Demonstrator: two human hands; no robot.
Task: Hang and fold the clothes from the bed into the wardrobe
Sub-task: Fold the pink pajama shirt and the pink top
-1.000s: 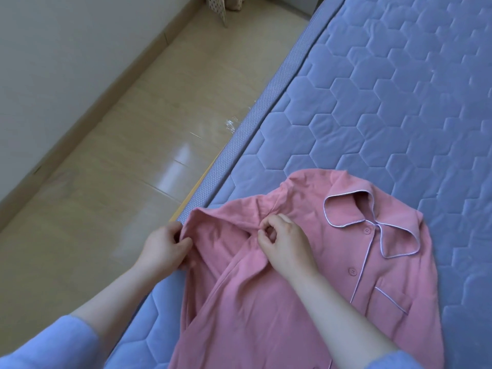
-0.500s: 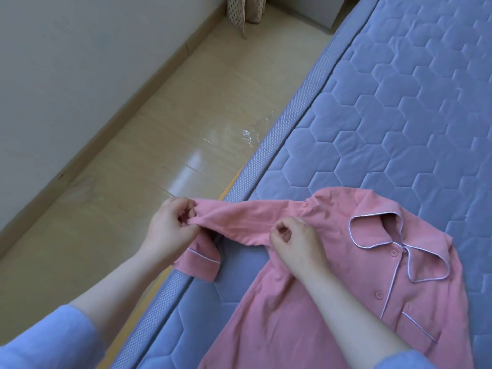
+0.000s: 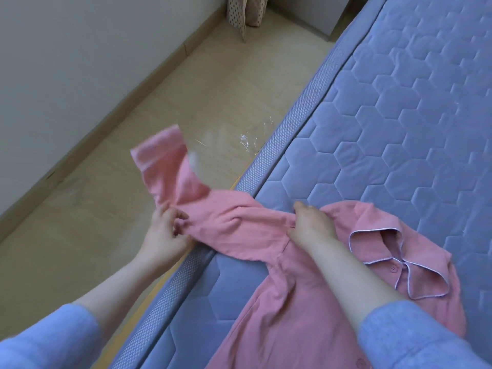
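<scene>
Soft, even daylight, moderately bright; no hard shadows. Pale glare patch on glossy floor beside mattress. Raised cuff of pink shirt motion-blurred, white smear along its edge. Wide-angle bend in mattress border and skirting board. Bottom corners soft, out of focus.

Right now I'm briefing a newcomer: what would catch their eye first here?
A pink pajama shirt lies on the blue quilted mattress, its sleeve stretched beyond the mattress edge. The left hand grips the sleeve below the cuff; the right hand pinches it at the shoulder.
</scene>
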